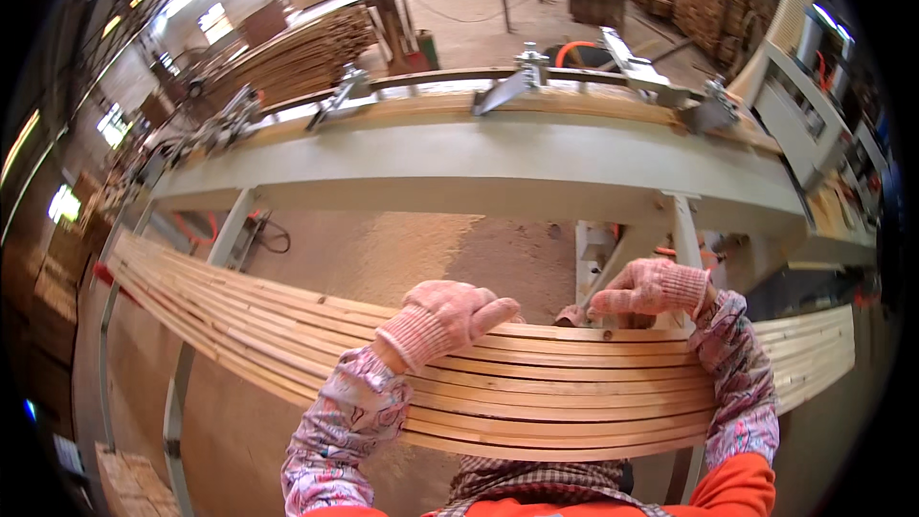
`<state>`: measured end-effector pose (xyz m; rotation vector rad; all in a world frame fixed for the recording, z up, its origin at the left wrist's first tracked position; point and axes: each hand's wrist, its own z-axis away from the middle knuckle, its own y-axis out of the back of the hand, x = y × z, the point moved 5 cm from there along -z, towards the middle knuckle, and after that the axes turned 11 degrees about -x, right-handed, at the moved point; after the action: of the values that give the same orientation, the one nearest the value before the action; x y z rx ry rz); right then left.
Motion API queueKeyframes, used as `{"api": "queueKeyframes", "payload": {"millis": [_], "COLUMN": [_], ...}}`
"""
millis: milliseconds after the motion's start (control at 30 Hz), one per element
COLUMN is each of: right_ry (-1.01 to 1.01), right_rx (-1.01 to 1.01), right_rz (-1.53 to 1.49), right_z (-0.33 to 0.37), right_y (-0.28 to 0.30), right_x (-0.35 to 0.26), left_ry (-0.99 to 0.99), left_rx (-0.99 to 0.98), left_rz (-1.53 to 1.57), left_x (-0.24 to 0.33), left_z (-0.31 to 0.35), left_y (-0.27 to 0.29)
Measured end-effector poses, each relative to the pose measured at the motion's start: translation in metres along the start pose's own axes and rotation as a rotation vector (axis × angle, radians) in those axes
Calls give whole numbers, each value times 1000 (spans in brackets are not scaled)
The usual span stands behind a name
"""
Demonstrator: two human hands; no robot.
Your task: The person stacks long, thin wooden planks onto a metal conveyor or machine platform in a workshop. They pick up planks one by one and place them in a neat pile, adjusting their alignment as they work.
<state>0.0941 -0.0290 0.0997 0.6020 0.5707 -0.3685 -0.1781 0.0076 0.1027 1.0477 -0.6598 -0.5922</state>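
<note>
Long, pale wooden strips (565, 385) lie side by side in front of me, stretching from far left to right. My left hand (448, 318), in a pink knitted glove, is closed at their far edge, with its thumb pointing right. Farther right, my right hand (653, 287), gloved alike, is curled just above that same edge. Its fingertips are partly hidden, so what it grips cannot be made out. Patterned sleeve covers show on both forearms, and the right one crosses over the strips.
Beyond the strips runs a long pale machine beam (498, 155) with metal clamps (517, 79) along its top. A metal leg (685, 230) stands behind my right hand. Stacked lumber (287, 56) lies at the back left. Sawdust (407, 244) covers part of the floor.
</note>
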Motion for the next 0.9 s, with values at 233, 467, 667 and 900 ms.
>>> {"api": "queueKeyframes", "payload": {"millis": [233, 467, 667, 900], "right_ry": [-112, 32, 159, -196], "right_rx": [-17, 25, 356, 527], "right_rz": [222, 310, 546, 861], "right_z": [-35, -31, -39, -86], "right_y": [-23, -24, 0, 80], "right_x": [9, 1, 2, -6], "left_ry": [272, 329, 268, 246], "left_rx": [-37, -216, -170, -64], "left_rz": [295, 142, 202, 107], "left_x": [-19, -23, -22, -23], "left_z": [-5, -11, -6, -7], "left_y": [5, 5, 8, 10]}}
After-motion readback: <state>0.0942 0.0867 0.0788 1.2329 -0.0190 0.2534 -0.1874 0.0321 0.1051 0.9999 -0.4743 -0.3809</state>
